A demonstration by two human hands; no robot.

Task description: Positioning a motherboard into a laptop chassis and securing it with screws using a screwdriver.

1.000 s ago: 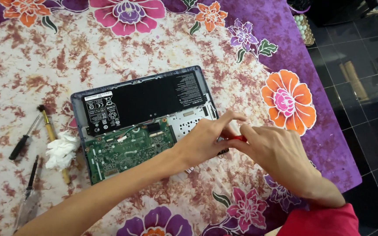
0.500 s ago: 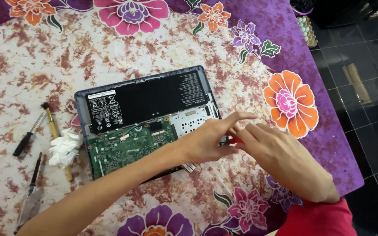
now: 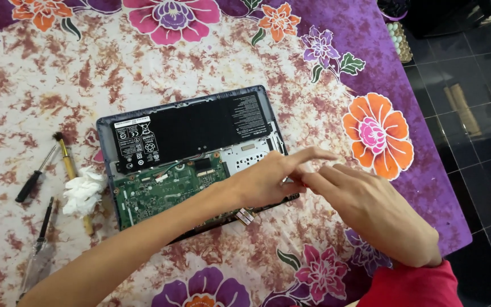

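A: We see an opened laptop (image 3: 191,162), battery (image 3: 191,132) and green board (image 3: 169,190) exposed, lying on the floral cloth (image 3: 160,68). Hands?

B: Left hand (image 3: 265,182) over its right edge, forefinger straight, other fingers curled. Right hand (image 3: 370,207) meets it fingertip to fingertip. A bit of red shows between them; we cannot tell what is gripped.

A: Left of the laptop: brush (image 3: 69,165), white tissue (image 3: 83,190), black screwdriver (image 3: 35,179).

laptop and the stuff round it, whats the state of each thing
laptop: bottom cover off, black battery and green circuit board exposed
left hand: on the laptop's right edge, forefinger stretched out
right hand: fingertips meeting the left hand's, what they pinch is hidden
brush: lying flat, partly under the tissue
white tissue: crumpled
black-handled screwdriver: lying loose
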